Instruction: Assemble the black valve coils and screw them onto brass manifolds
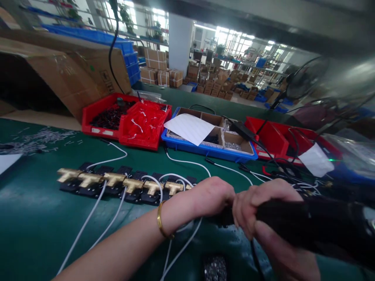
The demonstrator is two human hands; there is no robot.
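Observation:
My right hand (263, 210) is wrapped round a thick black cylinder, apparently an electric screwdriver (316, 222), which reaches to the right edge. Against its fingers, my left hand (212, 195), with a gold bangle on the wrist, is closed over a black part (225, 217) that is mostly hidden beneath it. Left of the hands runs a row of brass tee fittings (114, 179) on black plates, with white cables (93, 214) coming off them. Below the hands, a small dark tray (215, 268) holds shiny small metal pieces, likely screws.
Red bins (140, 142) with small parts and a blue divided tray (187, 146) under a white paper (190, 128) line the back of the green table (35, 203). A cardboard box (76, 78) stands back left. More red bins (268, 136), cables and a fan (306, 80) are at right.

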